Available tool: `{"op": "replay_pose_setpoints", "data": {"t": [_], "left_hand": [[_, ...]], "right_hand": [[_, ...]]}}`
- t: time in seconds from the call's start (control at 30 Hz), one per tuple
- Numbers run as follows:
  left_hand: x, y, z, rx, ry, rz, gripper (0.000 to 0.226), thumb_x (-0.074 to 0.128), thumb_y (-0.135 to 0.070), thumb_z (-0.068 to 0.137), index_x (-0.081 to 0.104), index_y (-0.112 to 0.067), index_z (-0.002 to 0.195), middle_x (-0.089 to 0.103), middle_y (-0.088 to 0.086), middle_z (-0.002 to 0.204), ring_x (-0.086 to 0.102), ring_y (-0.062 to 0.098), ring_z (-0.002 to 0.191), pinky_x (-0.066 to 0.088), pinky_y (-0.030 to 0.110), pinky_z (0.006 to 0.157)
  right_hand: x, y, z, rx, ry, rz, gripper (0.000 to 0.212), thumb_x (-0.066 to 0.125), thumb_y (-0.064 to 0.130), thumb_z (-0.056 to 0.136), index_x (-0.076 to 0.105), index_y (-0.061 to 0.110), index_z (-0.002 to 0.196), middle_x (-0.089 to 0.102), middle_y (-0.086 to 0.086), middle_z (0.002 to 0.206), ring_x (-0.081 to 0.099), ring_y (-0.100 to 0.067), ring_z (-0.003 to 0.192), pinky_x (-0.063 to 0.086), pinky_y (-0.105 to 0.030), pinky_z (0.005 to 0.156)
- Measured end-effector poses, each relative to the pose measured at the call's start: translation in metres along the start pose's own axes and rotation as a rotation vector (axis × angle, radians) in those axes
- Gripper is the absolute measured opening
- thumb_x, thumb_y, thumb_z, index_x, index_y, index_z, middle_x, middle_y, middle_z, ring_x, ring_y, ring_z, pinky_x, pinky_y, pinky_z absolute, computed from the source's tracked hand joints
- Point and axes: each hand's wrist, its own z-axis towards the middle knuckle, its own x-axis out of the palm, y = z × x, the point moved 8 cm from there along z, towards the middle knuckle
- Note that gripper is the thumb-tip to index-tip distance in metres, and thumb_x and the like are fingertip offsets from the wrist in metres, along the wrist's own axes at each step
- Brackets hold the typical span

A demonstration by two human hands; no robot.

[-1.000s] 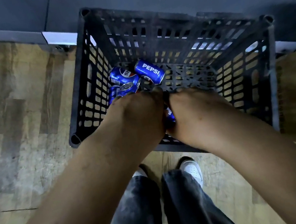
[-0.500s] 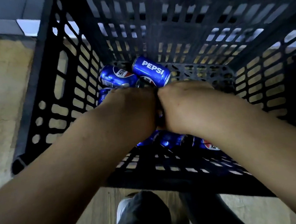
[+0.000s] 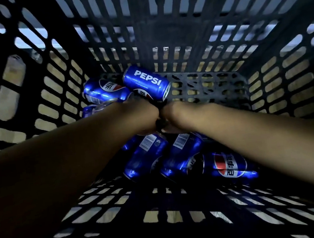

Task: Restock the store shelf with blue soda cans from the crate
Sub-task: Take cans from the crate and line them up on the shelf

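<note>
One black slatted crate (image 3: 240, 28) fills nearly the whole frame, its perforated walls rising on every side and pale floor showing through the slots. Both bare forearms reach down into it from the lower corners, meeting at the centre of the frame, where the left hand (image 3: 142, 118) and the right hand (image 3: 175, 116) press knuckle to knuckle; the fingers curl down out of sight, so I cannot tell what, if anything, they clasp. Blue soda cans lie on their sides on the crate floor: three just below the hands, side by side (the rightmost (image 3: 230, 166) shows its round logo, the other two (image 3: 147, 158) (image 3: 183, 155) their barcodes), one marked PEPSI (image 3: 146, 82) just above the hands, and another (image 3: 104, 90) to its left, touching it
</note>
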Motion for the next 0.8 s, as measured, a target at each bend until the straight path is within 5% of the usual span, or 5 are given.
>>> {"op": "replay_pose_setpoints", "data": {"t": [0.1, 0.23, 0.37, 0.57, 0.8], "left_hand": [[0.009, -0.01, -0.001, 0.072, 0.036, -0.09, 0.035, 0.038, -0.031, 0.097, 0.057, -0.015, 0.122, 0.058, 0.011, 0.124, 0.055, 0.03, 0.112, 0.044, 0.035, 0.09], [0.019, -0.01, -0.006, 0.115, -0.01, -0.19, 0.037, 0.03, -0.033, 0.099, 0.057, -0.014, 0.116, 0.058, 0.01, 0.123, 0.053, 0.029, 0.114, 0.037, 0.038, 0.103], [0.02, -0.008, -0.008, 0.181, -0.036, -0.227, 0.043, 0.033, -0.049, 0.096, 0.053, -0.026, 0.125, 0.053, -0.001, 0.135, 0.046, 0.022, 0.124, 0.031, 0.037, 0.106], [0.023, -0.017, -0.017, 0.189, 0.006, -0.121, 0.082, 0.062, -0.07, 0.067, 0.044, -0.026, 0.134, 0.045, -0.001, 0.141, 0.042, 0.022, 0.128, 0.03, 0.036, 0.106], [0.025, -0.016, -0.015, 0.143, 0.03, -0.138, 0.085, 0.065, -0.07, 0.065, 0.046, -0.019, 0.131, 0.052, 0.002, 0.132, 0.049, 0.024, 0.119, 0.036, 0.034, 0.098]], "right_hand": [[0.019, -0.018, -0.001, 0.073, -0.008, 0.092, 0.026, 0.054, 0.022, 0.092, 0.059, 0.013, 0.116, 0.06, -0.011, 0.116, 0.057, -0.027, 0.106, 0.039, -0.027, 0.074], [0.024, -0.012, -0.013, 0.028, -0.115, 0.13, 0.034, 0.046, 0.027, 0.095, 0.055, 0.012, 0.124, 0.055, -0.013, 0.13, 0.048, -0.027, 0.122, 0.033, -0.031, 0.097], [0.023, -0.009, -0.016, 0.021, -0.143, 0.169, 0.038, 0.041, 0.031, 0.097, 0.051, 0.011, 0.128, 0.053, -0.012, 0.134, 0.045, -0.026, 0.126, 0.027, -0.03, 0.1], [0.03, -0.009, -0.011, 0.025, -0.062, 0.107, 0.032, 0.041, 0.031, 0.097, 0.06, 0.013, 0.116, 0.059, -0.01, 0.126, 0.051, -0.023, 0.119, 0.027, -0.03, 0.1], [0.045, -0.015, 0.0, 0.11, 0.223, 0.048, 0.037, 0.039, 0.042, 0.098, 0.054, 0.017, 0.121, 0.057, -0.007, 0.122, 0.051, -0.025, 0.114, 0.034, -0.03, 0.092]]}}
